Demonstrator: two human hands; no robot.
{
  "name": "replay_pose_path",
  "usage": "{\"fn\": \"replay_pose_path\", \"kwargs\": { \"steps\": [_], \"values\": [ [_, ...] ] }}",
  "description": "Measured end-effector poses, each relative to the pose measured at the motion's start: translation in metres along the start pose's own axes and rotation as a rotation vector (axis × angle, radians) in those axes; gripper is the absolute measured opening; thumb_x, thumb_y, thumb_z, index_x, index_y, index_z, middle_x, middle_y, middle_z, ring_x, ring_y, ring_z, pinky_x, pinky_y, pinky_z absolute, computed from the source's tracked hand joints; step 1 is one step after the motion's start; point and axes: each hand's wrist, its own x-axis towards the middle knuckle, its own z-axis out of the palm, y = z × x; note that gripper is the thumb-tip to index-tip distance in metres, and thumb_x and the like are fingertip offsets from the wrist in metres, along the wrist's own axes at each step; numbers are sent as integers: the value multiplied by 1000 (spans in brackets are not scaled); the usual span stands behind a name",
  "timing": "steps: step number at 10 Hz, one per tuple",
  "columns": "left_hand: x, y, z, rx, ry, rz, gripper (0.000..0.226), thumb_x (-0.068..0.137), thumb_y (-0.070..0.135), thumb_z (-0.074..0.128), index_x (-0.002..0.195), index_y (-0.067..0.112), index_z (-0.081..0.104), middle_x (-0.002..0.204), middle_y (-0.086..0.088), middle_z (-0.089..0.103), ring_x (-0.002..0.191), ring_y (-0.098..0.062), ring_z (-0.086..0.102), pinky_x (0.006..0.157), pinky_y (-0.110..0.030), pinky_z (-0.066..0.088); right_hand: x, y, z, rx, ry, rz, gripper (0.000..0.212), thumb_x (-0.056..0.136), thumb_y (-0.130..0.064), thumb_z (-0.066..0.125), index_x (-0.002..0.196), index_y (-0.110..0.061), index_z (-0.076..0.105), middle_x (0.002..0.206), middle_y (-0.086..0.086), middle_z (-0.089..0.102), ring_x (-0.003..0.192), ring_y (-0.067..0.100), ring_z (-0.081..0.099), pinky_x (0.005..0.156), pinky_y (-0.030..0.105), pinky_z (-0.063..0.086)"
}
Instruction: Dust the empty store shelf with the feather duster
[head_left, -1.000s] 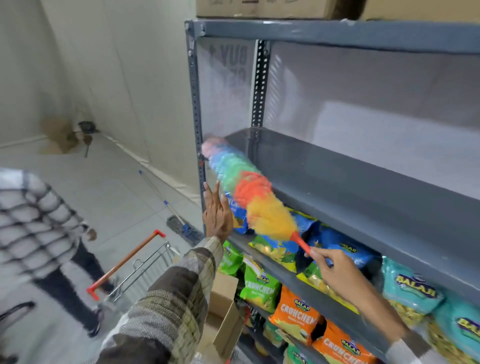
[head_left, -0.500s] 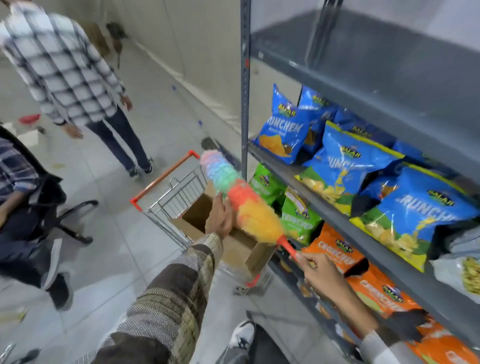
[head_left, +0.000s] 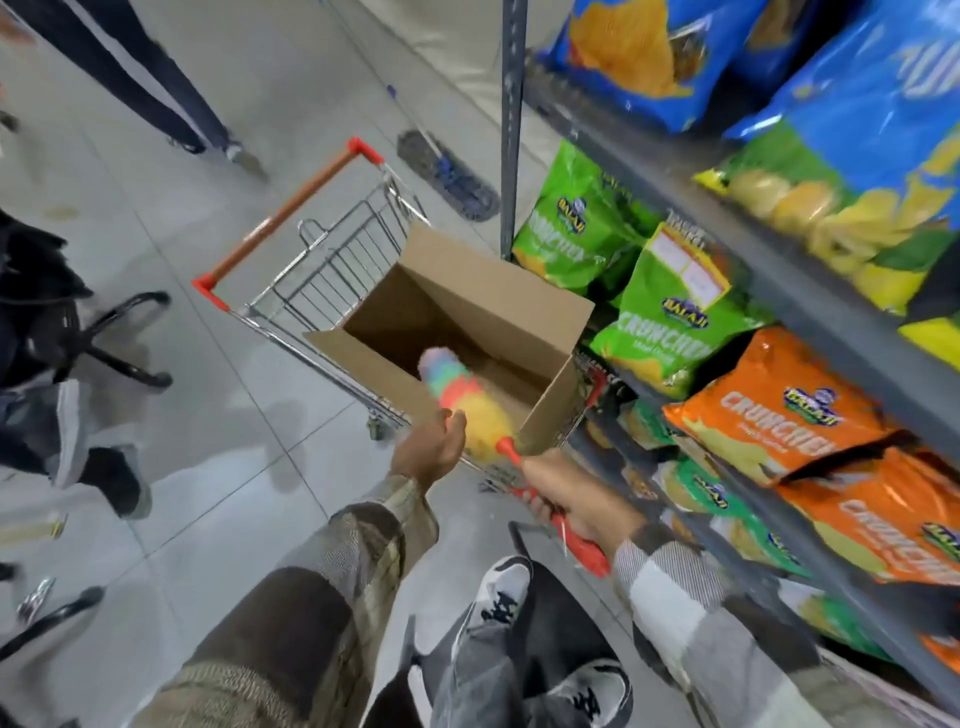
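Observation:
The rainbow feather duster (head_left: 462, 397) points away from me with its fluffy head over the open cardboard box (head_left: 467, 322). My right hand (head_left: 571, 499) is closed around its red handle. My left hand (head_left: 434, 449) hovers just left of the yellow end of the head, fingers loosely curled, and I cannot tell if it touches the feathers. The empty shelf is out of view; only stocked shelves (head_left: 810, 291) of the grey rack show at right.
The box sits in a small wire shopping cart (head_left: 311, 270) with a red-orange handle, right in front of me. Chip bags (head_left: 670, 322) fill the rack. A flat mop (head_left: 447, 176) lies on the floor beyond. Other people's legs (head_left: 150, 83) and an office chair base (head_left: 119, 338) are at left.
My view has swung down from the empty shelf to the cart. The duster has come down off the shelf and now hangs over the open box, with both hands lower.

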Motion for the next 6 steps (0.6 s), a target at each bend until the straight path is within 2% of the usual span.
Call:
{"fn": "replay_pose_path", "kwargs": {
  "steps": [1, 2, 3, 4, 5, 6],
  "values": [
    [10, -17, 16, 42, -32, -5, 74, 96, 60, 23, 130, 5, 58, 139, -24, 59, 131, -41, 53, 111, -49, 36, 49, -3, 10, 112, -75, 39, 26, 93, -28, 56, 101, -3, 57, 67, 12, 52, 34, 12, 46, 34, 19, 37],
    [13, -23, 19, 39, -29, 3, 80, 89, 63, 23, 129, 4, 60, 137, -23, 62, 126, -41, 56, 108, -49, 43, 66, -5, 11, 51, -64, 19, 29, 93, -27, 54, 85, 1, 57, 77, 22, 54, 44, 20, 49, 46, 31, 42],
    [11, -20, 18, 75, -43, 9, 72, 97, 58, 29, 133, 3, 58, 137, -22, 62, 123, -39, 59, 106, -47, 47, 55, -11, 9, 72, -23, -14, 23, 97, -12, 50, 76, -4, 53, 68, 19, 51, 50, 23, 45, 52, 32, 39],
    [3, -8, 13, 85, -58, 7, 57, 108, 47, 32, 137, 3, 54, 141, -21, 59, 127, -39, 57, 108, -43, 45, 47, -7, 4, 27, 42, -32, 27, 97, -14, 52, 71, -5, 56, 70, 22, 57, 55, 29, 52, 49, 32, 40],
    [-17, 12, 2, 138, -32, 36, 54, 109, 45, 30, 135, 5, 55, 139, -20, 61, 124, -37, 59, 106, -42, 47, 35, 1, -1, -126, 149, -86, 43, 89, -44, 56, 73, -5, 68, 84, 20, 76, 73, 30, 68, 54, 31, 52],
    [-35, 32, -17, 190, 15, 60, 52, 108, 46, 30, 130, 7, 58, 134, -19, 63, 121, -38, 60, 106, -45, 47, 8, -10, -9, -256, 247, -168, 53, 82, -55, 53, 98, -8, 73, 99, 17, 76, 91, 33, 71, 77, 39, 59]
  ]
}}
